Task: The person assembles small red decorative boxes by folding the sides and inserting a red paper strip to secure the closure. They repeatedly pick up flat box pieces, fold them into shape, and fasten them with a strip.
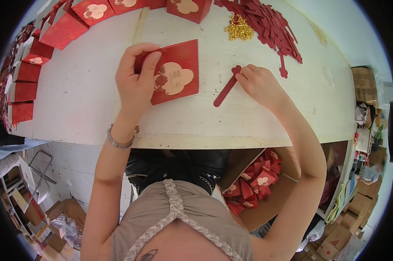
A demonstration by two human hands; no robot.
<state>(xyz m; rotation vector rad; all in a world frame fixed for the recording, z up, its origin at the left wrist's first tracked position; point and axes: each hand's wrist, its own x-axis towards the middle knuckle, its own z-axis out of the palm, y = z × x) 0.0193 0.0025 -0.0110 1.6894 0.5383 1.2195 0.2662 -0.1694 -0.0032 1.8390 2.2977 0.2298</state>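
Over the table, my left hand (138, 76) grips a red paper gift box (188, 54) by its left side, thumb across the front. A cream flower-shaped emblem is on the box's face. To its right, my right hand (259, 82) pinches a dark red strap (224, 92) near its flower-shaped end. The strap slants down to the left, close to the tabletop; whether it touches is unclear. Beyond my right hand lies a small heap of gold fasteners (240, 28), beside a pile of matching dark red straps (266, 21).
Red boxes (66, 30) line the far and left edges of the white table (83, 117). Below its front edge, by my right side, a cardboard carton (288, 187) holds several red boxes. A folding metal frame (42, 167) stands at lower left; stacked cartons (357, 204) are at right.
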